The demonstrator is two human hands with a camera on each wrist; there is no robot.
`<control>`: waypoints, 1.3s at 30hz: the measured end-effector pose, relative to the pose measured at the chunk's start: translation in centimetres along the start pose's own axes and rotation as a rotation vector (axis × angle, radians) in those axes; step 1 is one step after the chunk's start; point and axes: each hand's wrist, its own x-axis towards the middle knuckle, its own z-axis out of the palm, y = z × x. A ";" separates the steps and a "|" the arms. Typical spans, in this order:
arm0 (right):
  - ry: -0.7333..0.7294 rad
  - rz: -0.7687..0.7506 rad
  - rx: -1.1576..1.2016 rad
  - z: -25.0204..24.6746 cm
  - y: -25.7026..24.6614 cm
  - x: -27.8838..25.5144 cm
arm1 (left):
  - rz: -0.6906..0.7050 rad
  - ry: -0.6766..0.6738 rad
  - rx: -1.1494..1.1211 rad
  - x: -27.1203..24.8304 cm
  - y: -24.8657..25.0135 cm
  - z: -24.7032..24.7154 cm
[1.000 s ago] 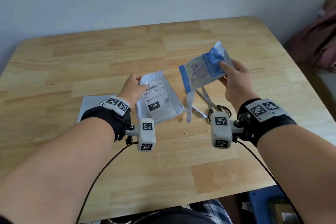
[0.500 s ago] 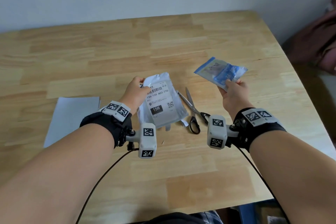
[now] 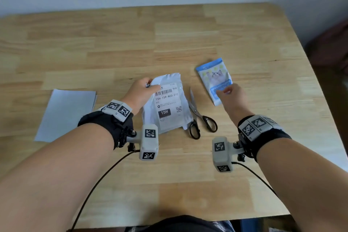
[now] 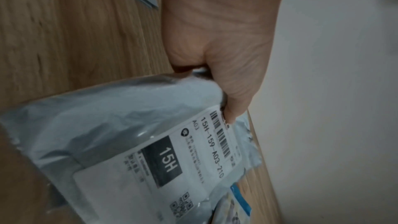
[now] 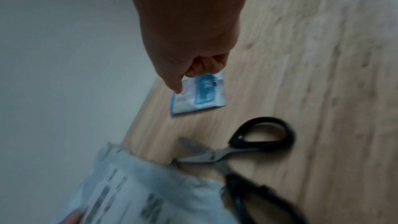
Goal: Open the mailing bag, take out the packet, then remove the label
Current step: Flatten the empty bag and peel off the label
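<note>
While your left hand (image 3: 140, 90) pinches the limp, light grey plastic mailing bag (image 3: 165, 103) above the counter (image 3: 188, 43), peel its white label (image 3: 166, 105) from a corner; right-hand fingers (image 3: 227, 90) loosely curled, empty.

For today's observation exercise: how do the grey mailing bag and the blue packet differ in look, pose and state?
The mailing bag is plain grey with a white barcode label; the packet is blue with a cat picture. The bag is gripped by the left hand; the packet lies flat on the table, beside the right hand. Both are flat pouches.
</note>
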 end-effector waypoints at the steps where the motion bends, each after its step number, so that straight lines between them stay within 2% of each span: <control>1: -0.024 -0.084 0.025 0.2 -1.4 -0.6 | 0.008 -0.009 -0.016 -0.2 0.3 -0.3; 3: -0.174 -0.216 0.074 1.0 -4.3 -2.1 | 0.016 -0.052 -0.040 -0.9 1.1 -1.0; 5: -0.359 -0.240 0.201 2.0 -6.7 -3.8 | 0.043 -0.106 -0.058 -1.6 1.7 -1.6; 7: -0.436 -0.231 0.384 2.7 -8.4 -5.2 | 0.090 -0.135 -0.051 -2.2 2.2 -2.4; 9: -0.413 -0.246 0.443 3.1 -9.4 -6.3 | 0.111 -0.147 -0.015 -2.9 2.5 -3.3; 15: -0.342 -0.236 0.426 4.1 -10.2 -8.2 | 0.089 -0.170 -0.011 -4.1 2.1 -7.4; 21: -0.286 -0.297 0.387 5.7 -10.8 -10.4 | 0.036 -0.133 -0.164 -4.8 0.8 -9.6; 23: -0.121 -0.412 0.246 6.6 -10.9 -10.9 | 0.043 -0.128 -0.159 -5.2 0.6 -9.7; 25: 0.060 -0.622 0.076 7.3 -11.1 -11.4 | 0.075 -0.101 -0.125 -5.3 0.5 -9.8; 27: 0.129 -0.821 -0.083 7.7 -11.6 -12.1 | 0.107 -0.066 -0.103 -5.3 0.6 -9.8; 29: 0.117 -0.918 -0.212 8.0 -12.0 -12.9 | 0.114 -0.055 -0.102 -5.6 0.7 -9.7; 31: 0.091 -0.943 -0.292 8.1 -12.1 -13.4 | 0.110 -0.063 -0.095 -5.8 0.9 -9.6; 34: 0.012 -0.917 -0.370 7.8 -12.1 -14.0 | 0.104 -0.073 -0.108 -6.0 1.0 -9.5; 39: -0.072 -0.891 -0.330 7.2 -12.1 -14.6 | 0.109 -0.104 -0.075 -6.1 0.9 -9.4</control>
